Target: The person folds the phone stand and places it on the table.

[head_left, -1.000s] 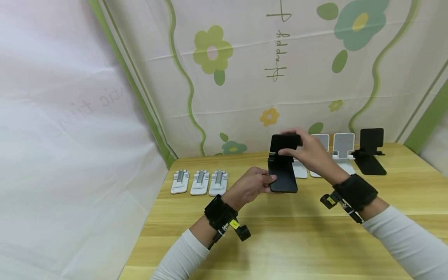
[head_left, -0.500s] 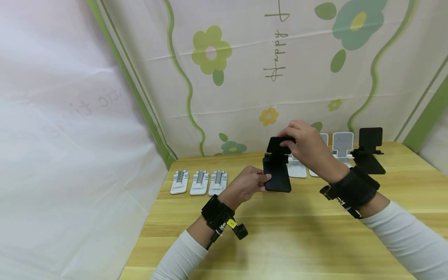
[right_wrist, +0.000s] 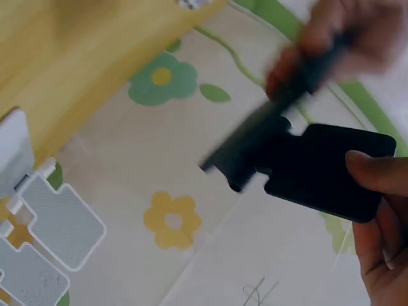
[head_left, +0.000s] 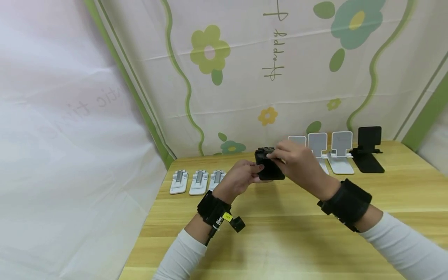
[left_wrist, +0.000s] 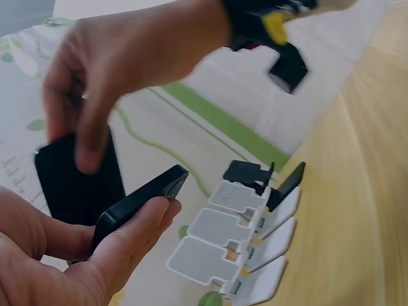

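Observation:
A black folding phone stand [head_left: 272,171] is held above the table between both hands. My left hand [head_left: 241,177] grips its base from the left, thumb on top. My right hand [head_left: 297,161] pinches the upper panel, and its fingers hide part of the stand. In the left wrist view the black panel [left_wrist: 80,182] stands at an angle to the base [left_wrist: 140,197]. The right wrist view shows the thumb and fingers of the right hand [right_wrist: 382,191] on the panel [right_wrist: 331,172], while the left hand [right_wrist: 344,51] is blurred around the base.
Several unfolded stands line the back right of the wooden table [head_left: 280,241]: white ones [head_left: 317,144] and a black one [head_left: 369,142]. Three folded white stands [head_left: 198,182] lie in a row at the left, one partly behind the left hand. A flowered curtain [head_left: 238,85] hangs behind.
The stand's upper panel has swung from upright down toward the base, with the right hand moving left and down. The held stand has shifted slightly left and up with the left hand.

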Motion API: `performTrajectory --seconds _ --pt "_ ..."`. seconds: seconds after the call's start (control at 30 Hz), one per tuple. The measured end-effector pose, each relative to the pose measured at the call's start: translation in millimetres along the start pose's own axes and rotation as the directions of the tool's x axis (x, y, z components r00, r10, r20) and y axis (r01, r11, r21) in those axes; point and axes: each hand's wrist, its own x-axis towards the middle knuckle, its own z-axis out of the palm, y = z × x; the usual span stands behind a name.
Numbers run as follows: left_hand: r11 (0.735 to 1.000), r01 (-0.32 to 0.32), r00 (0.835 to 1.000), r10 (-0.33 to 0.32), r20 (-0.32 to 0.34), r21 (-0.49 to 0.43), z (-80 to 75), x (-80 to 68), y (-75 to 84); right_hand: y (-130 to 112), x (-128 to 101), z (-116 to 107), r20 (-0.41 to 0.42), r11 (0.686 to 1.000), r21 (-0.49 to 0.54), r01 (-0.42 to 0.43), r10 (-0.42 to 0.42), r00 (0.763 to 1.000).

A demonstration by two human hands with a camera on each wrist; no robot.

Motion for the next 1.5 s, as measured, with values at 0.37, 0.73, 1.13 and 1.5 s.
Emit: performTrajectory --seconds 0.37,0.73,1.13,1.5 --pt "0.999 -0.048 0.999 0.048 -0.002 -0.017 -9.3 -6.4 9.9 -17 -13 15 0.015 0.994 -0.055 0.098 -0.098 0.995" --pt "0.993 -0.117 0.993 0.117 0.002 -0.009 -13.8 -12.6 18.6 0 1 0 0.180 0.820 0.318 -0.476 0.441 0.879" --pt "0.995 -0.096 0.995 0.096 0.016 0.004 -6.4 -17.6 22.8 21 13 -13 0.811 -0.044 0.417 -0.908 0.469 0.350" --pt "0.995 -0.069 0.995 0.074 0.060 -0.078 -5.5 -16.0 18.1 26 7 -10 0.826 -0.077 0.384 -0.920 0.474 0.305"
